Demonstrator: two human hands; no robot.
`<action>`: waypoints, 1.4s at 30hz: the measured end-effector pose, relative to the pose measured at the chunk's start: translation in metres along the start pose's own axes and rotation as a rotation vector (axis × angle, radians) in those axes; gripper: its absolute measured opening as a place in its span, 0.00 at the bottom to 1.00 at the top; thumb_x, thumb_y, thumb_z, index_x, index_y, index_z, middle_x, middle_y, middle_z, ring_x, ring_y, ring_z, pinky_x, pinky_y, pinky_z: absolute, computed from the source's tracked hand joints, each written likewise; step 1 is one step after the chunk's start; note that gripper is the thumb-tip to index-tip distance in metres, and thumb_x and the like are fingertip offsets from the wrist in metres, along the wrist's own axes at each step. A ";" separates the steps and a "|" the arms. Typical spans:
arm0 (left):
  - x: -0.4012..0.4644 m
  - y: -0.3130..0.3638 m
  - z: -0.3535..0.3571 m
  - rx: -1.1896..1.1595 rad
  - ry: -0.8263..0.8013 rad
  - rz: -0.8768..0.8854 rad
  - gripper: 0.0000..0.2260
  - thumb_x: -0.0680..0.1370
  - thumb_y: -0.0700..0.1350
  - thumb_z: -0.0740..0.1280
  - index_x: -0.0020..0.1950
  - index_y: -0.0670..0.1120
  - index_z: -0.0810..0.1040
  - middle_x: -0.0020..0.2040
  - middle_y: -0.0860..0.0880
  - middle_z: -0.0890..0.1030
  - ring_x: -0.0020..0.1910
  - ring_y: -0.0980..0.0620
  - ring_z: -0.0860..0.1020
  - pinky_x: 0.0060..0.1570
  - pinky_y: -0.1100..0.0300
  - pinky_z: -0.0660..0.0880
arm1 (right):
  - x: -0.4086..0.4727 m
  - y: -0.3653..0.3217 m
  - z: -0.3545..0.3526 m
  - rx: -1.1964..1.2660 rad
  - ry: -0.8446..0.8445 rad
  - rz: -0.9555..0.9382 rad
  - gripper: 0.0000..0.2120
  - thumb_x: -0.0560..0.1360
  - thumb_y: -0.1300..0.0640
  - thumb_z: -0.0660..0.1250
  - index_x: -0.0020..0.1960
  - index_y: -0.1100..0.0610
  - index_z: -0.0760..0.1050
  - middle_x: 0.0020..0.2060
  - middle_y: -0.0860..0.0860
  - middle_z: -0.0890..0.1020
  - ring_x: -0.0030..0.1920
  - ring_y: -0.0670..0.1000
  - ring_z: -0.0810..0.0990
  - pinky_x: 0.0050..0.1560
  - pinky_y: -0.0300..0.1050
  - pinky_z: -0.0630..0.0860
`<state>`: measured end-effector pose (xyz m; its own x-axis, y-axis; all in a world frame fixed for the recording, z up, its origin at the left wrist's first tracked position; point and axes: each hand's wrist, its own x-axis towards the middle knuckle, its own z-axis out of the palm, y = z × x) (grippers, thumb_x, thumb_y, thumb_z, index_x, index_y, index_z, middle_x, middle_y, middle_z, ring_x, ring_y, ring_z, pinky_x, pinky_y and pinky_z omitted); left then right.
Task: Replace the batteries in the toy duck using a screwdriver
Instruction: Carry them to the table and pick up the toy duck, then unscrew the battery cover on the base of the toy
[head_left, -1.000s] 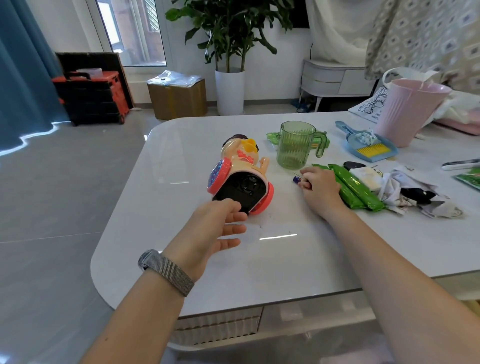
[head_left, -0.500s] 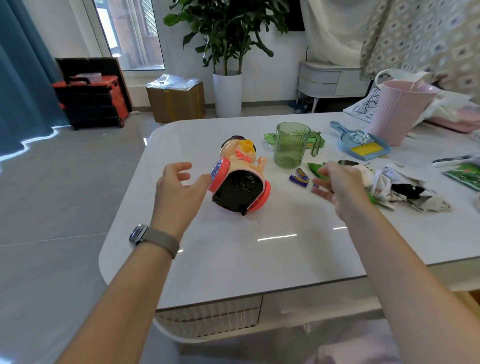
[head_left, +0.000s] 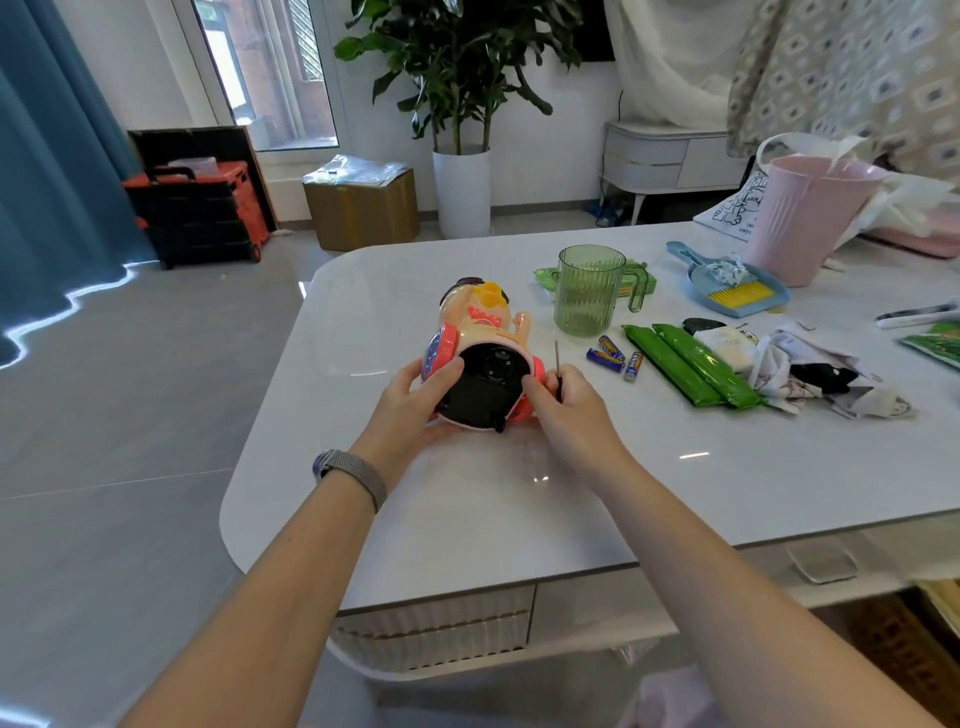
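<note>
1. Toy duck (head_left: 483, 358) lies on its back on the white table (head_left: 675, 467), near the table's rounded left corner, with its black underside (head_left: 480, 387) turned toward the person and its head pointing away.
2. The left hand (head_left: 415, 402) cups the duck's left side, fingers curled round the red wheel (head_left: 439, 351) and thumb pressed on the black base.
3. The right hand (head_left: 569, 402) grips a thin screwdriver (head_left: 557, 358), whose shaft sticks up past the knuckles; its thumb touches the right edge of the black base.
4. Three batteries (head_left: 615, 358) lie loose just right of the right hand, between it and two green packets (head_left: 691, 364).
5. A green cup (head_left: 589, 291) stands behind the batteries; a blue dustpan (head_left: 737, 288) and a pink bin (head_left: 810, 223) sit farther right, toward the far edge.
6. Crumpled cloth and paper (head_left: 810, 371) crowd the surface right of the packets.
7. Bare tabletop stretches from the hands to the near edge, and a narrower strip runs between the duck and the left edge.
8. Grey floor (head_left: 130, 415) lies beyond that left edge.
</note>
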<state>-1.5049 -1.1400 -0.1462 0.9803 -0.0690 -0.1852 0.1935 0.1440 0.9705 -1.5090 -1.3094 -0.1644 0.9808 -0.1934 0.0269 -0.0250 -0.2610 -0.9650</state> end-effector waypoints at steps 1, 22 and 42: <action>-0.003 0.001 0.002 -0.007 0.017 -0.026 0.23 0.74 0.55 0.70 0.65 0.45 0.74 0.59 0.42 0.80 0.53 0.45 0.81 0.47 0.52 0.82 | 0.000 0.000 -0.001 0.000 0.029 -0.043 0.16 0.78 0.50 0.63 0.37 0.53 0.61 0.33 0.49 0.69 0.35 0.50 0.70 0.36 0.38 0.72; -0.086 0.019 0.001 -0.813 -0.387 -0.220 0.26 0.77 0.58 0.59 0.72 0.47 0.71 0.67 0.36 0.75 0.65 0.33 0.73 0.67 0.34 0.64 | -0.061 -0.060 -0.016 0.215 -0.130 -0.378 0.11 0.75 0.56 0.64 0.39 0.54 0.62 0.32 0.35 0.73 0.36 0.39 0.70 0.38 0.32 0.70; -0.079 0.008 0.000 0.855 0.247 0.754 0.50 0.54 0.62 0.80 0.71 0.54 0.59 0.68 0.48 0.62 0.69 0.54 0.63 0.64 0.68 0.70 | -0.054 -0.065 -0.003 0.420 0.096 -0.140 0.15 0.70 0.53 0.74 0.42 0.55 0.68 0.36 0.47 0.74 0.37 0.47 0.78 0.42 0.42 0.80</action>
<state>-1.5803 -1.1334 -0.1235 0.8347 -0.0416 0.5491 -0.4390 -0.6521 0.6181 -1.5612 -1.2852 -0.1028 0.9463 -0.2756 0.1693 0.2064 0.1116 -0.9721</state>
